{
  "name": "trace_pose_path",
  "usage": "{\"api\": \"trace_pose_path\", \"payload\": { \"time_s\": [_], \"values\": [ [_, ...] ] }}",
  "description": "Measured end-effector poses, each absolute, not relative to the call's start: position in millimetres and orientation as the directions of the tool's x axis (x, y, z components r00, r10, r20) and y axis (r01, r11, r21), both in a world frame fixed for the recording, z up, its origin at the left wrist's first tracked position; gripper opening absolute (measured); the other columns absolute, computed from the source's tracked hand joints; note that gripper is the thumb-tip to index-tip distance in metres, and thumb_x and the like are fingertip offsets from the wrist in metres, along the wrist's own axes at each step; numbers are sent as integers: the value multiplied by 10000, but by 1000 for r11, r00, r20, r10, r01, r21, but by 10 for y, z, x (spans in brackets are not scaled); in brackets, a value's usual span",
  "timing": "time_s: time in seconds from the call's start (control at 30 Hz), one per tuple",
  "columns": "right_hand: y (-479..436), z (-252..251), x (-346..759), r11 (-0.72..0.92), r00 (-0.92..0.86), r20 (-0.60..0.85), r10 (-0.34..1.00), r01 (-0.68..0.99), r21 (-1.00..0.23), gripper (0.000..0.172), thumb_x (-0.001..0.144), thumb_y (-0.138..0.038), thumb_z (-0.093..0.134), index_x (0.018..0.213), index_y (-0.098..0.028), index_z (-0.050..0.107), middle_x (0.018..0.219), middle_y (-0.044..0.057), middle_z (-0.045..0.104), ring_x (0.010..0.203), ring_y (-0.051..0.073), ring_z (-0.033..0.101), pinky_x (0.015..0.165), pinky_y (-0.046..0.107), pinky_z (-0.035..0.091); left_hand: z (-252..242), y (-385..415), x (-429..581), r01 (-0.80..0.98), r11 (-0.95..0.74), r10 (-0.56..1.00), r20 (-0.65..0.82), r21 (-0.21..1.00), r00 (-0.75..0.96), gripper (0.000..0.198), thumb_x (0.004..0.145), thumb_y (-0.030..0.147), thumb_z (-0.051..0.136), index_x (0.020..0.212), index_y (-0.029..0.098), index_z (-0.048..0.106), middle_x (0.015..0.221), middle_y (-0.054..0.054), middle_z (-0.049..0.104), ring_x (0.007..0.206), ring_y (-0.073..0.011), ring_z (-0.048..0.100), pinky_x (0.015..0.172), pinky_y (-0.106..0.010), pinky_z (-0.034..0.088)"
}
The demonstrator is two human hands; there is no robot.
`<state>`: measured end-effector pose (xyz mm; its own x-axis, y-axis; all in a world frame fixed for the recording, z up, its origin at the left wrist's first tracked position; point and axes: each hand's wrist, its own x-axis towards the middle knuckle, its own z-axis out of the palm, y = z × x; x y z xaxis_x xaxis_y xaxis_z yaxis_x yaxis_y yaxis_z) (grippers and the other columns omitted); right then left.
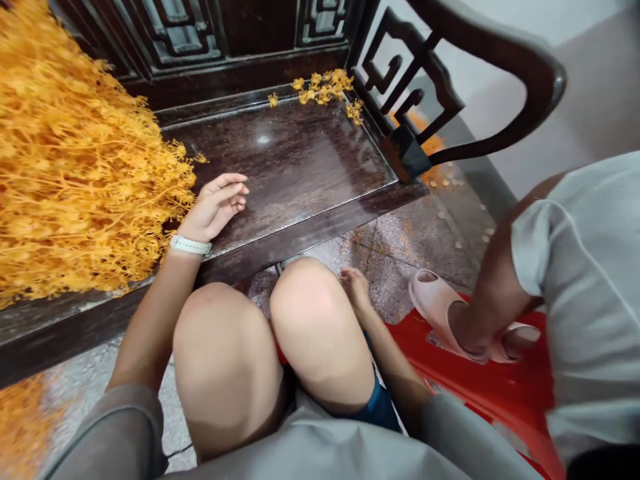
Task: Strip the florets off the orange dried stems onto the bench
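Note:
A big heap of yellow-orange, thread-like plant sprays [95, 180] covers the left part of a dark wooden bench. My left hand [217, 205], with a pale watch band on its wrist, is over the bench seat beside the heap's right edge. Its fingers are loosely bent and a little apart, with nothing visible in them. Low beside my right knee hangs my right hand [356, 288]. The knee covers part of its fingers, so I cannot tell whether they hold anything. Small yellow sprigs [325, 88] lie at the seat's back right corner.
The bench seat [300, 160] has a carved back and a curved armrest [530, 73] at the right. Another person's feet, in pink slippers [440, 310], rest on a red plastic surface [480, 373] to my right. Orange scraps [25, 420] litter the tiled floor.

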<state>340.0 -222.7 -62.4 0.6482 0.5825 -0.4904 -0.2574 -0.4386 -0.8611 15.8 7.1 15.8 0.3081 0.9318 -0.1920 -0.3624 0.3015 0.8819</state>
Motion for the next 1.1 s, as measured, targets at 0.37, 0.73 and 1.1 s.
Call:
{"api": "trace_pose_path", "payload": {
  "time_s": [0.37, 0.73, 1.1],
  "values": [
    [-492, 451, 2734, 234, 314, 323, 893, 291, -928, 72, 950, -341, 655, 941, -283, 695, 911, 25, 681, 829, 178, 665, 716, 322, 547, 8, 96, 259, 163, -93, 925, 24, 982, 380, 138, 879, 282, 777, 903, 146, 774, 771, -48, 734, 677, -138, 632, 655, -268, 487],
    [1371, 119, 1161, 502, -512, 138, 848, 691, -521, 375, 1018, -308, 687, 1349, -136, 662, 1209, 147, 718, 1185, 334, 668, 1085, 517, 529, 91, 75, 139, 745, -264, 964, 177, 612, 197, 91, 831, 244, 709, 798, 167, 744, 714, -93, 752, 674, -261, 683, 711, -389, 483],
    [1419, -32, 1172, 442, -458, 98, 883, 745, -499, 331, 982, -193, 626, 1305, -151, 682, 1192, 159, 747, 1153, 347, 692, 1084, 536, 545, 55, 13, 175, 780, -440, 895, 288, 445, 341, 137, 934, 254, 657, 955, 199, 781, 777, -97, 786, 710, -278, 726, 693, -377, 453]
  ]
}}
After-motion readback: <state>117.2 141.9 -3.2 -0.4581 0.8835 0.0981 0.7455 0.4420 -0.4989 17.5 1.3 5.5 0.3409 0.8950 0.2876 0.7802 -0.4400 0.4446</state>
